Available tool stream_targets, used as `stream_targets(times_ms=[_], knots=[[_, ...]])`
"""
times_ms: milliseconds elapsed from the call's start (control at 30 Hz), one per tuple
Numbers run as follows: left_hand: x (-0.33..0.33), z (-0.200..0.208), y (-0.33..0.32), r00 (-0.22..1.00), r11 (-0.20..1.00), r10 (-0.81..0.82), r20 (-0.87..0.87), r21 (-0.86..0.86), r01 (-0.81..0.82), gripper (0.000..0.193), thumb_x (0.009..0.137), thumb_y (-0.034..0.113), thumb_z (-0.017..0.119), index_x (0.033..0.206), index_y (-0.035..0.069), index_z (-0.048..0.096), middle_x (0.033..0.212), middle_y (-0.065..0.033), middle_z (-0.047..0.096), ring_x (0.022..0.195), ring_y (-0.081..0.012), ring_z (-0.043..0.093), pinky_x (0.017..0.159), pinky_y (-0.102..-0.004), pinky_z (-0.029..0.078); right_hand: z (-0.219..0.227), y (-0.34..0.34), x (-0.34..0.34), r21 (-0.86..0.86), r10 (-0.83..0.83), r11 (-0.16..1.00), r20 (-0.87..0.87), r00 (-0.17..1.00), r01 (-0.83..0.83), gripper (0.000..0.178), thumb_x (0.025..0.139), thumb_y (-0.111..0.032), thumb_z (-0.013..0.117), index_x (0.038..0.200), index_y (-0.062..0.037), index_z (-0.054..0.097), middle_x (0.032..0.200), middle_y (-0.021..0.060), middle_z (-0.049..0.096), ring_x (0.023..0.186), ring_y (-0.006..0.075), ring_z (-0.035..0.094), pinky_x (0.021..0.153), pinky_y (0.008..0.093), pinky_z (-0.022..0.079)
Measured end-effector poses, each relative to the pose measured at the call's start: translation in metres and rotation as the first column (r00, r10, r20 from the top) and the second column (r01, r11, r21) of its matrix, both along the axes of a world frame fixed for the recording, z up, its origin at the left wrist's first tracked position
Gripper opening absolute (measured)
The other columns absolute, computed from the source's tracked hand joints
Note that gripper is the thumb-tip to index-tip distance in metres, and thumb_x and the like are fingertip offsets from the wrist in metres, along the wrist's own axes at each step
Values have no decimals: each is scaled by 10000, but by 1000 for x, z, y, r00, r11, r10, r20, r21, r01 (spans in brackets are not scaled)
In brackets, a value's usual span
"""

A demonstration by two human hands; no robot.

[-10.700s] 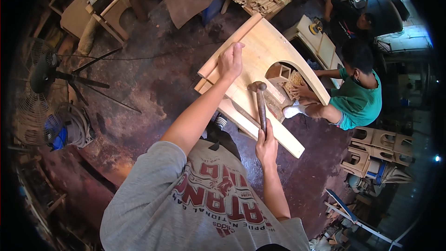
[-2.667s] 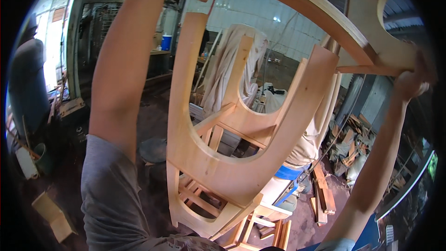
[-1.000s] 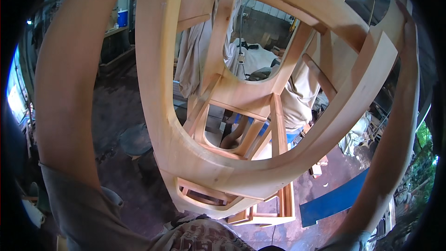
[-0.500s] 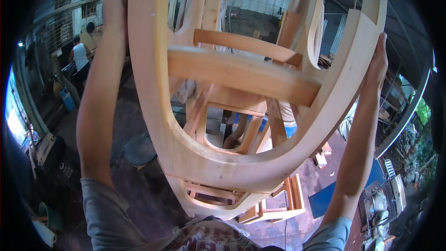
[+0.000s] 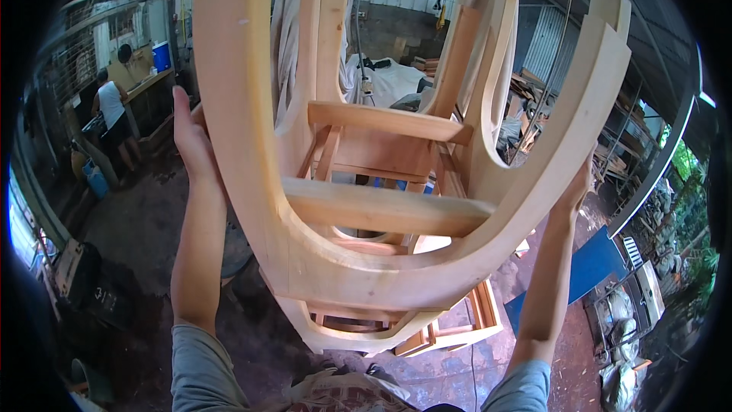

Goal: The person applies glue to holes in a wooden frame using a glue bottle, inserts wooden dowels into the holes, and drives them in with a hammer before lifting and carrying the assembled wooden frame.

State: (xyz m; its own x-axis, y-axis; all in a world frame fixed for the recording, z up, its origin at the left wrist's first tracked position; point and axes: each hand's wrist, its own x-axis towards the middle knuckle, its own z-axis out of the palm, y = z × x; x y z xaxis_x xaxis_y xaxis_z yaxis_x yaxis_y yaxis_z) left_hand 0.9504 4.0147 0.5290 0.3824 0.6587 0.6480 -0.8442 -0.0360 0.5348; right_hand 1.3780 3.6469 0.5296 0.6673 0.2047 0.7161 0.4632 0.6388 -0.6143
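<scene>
A pale, unfinished wooden chair frame (image 5: 358,278) with a wide U-shaped curve fills the middle of my view. My left hand (image 5: 196,141) presses against its left upright, thumb pointing up and the other fingers mostly hidden behind the wood. On the opposite side my right hand (image 5: 577,187) grips the outer edge of the right upright, its fingers largely out of sight. A flat crossbar (image 5: 389,210) spans the inside of the curve. Beyond it stand more curved wooden pieces joined by a thinner rail (image 5: 389,120); whether they touch the held frame I cannot tell.
Below, a smaller wooden frame (image 5: 488,317) rests on the floor. A blue panel (image 5: 572,278) lies to the right, near bagged items on a metal rack (image 5: 625,320). At far left a person in a white top (image 5: 112,103) stands by a bench. Draped cloth (image 5: 290,38) hangs behind.
The chair frame's uprights and both my hands sit lower in view. The crossbar has dropped toward the bottom of the curve, and more of the back wall shows.
</scene>
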Motion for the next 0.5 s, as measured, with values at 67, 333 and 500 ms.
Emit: stream_targets(times_ms=[67, 333, 500], knots=[[8, -14, -3, 974, 969, -220, 60, 131, 210, 546, 1081, 478, 440, 1328, 17, 596, 1200, -99, 691, 1048, -221, 687, 941, -322, 534, -31, -10, 27, -22, -21, 1000, -5, 1000, 21, 602, 1107, -464, 366, 1421, 29, 508, 1292, 128, 646, 1123, 203, 653, 963, 327, 517], [0, -58, 1, 941, 942, 323, -95, -58, -330, 519, 1111, 422, 379, 1451, 57, 522, 1349, -76, 626, 1217, -183, 614, 1036, -323, 479, -71, -14, 10, -48, 112, 992, -108, 988, -118, 675, 1097, -525, 353, 1431, 41, 506, 1313, 154, 642, 1127, 250, 665, 974, 364, 528], [-52, -192, 11, 644, 703, 646, -410, -9, -711, 540, 1094, 369, 390, 1502, 27, 485, 1546, -99, 494, 1459, -221, 416, 1200, -402, 312, -245, -121, -17, -352, -556, 784, -32, 831, 511, 566, 1094, -460, 437, 1291, 20, 663, 1032, 94, 678, 933, 197, 621, 860, 366, 494]])
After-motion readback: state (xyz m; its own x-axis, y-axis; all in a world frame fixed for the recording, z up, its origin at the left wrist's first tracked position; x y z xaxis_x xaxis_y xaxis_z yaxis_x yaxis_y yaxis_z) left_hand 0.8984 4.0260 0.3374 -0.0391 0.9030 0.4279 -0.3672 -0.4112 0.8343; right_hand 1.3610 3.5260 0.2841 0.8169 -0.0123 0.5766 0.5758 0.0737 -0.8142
